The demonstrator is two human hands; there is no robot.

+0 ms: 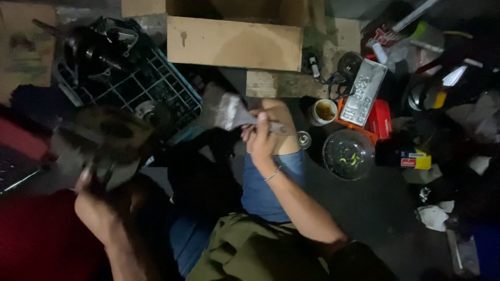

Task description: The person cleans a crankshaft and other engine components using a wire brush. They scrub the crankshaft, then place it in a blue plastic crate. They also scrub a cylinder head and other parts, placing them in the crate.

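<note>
My right hand (262,140) grips the handle of a flat paintbrush (233,113), whose pale bristles point left above my knee. My left hand (96,205) holds up a large dark metal part (101,143) at the left; the part is blurred and its shape is hard to tell. I am seated, with blue shorts and an olive shirt below my arms. A thin bracelet circles my right wrist.
A blue plastic crate (156,86) with dark machine parts stands at the upper left. A cardboard box (234,41) lies behind. To the right are a small cup of brown liquid (324,111), a clear bowl (348,154), a metal plate (364,91), red boxes and scattered rags.
</note>
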